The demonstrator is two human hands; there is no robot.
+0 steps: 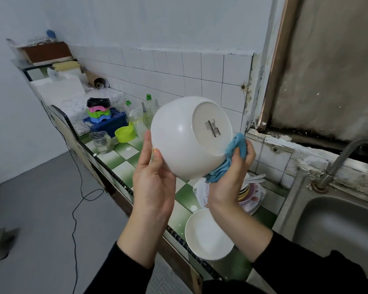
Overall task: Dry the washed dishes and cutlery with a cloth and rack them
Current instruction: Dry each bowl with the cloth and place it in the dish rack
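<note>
A white bowl (179,136) is held up in mid-air with its base turned toward me; a barcode sticker sits on the base. My left hand (153,179) grips the bowl's left rim, thumb on the outside. My right hand (232,175) holds a bunched blue cloth (234,151) against the bowl's lower right side. Below them, on the green-and-white tiled counter (123,149), lies another white bowl (208,236), and a stack of coloured plates (251,198) stands behind my right wrist with pale cutlery (256,178) on top.
A blue crate (108,122) with stacked coloured plastic dishes stands further along the counter, beside a lime green bowl (125,133), a glass jar (102,142) and clear bottles (147,111). A steel sink (336,228) with a tap (340,162) is at right. A black cable (77,187) runs across the floor.
</note>
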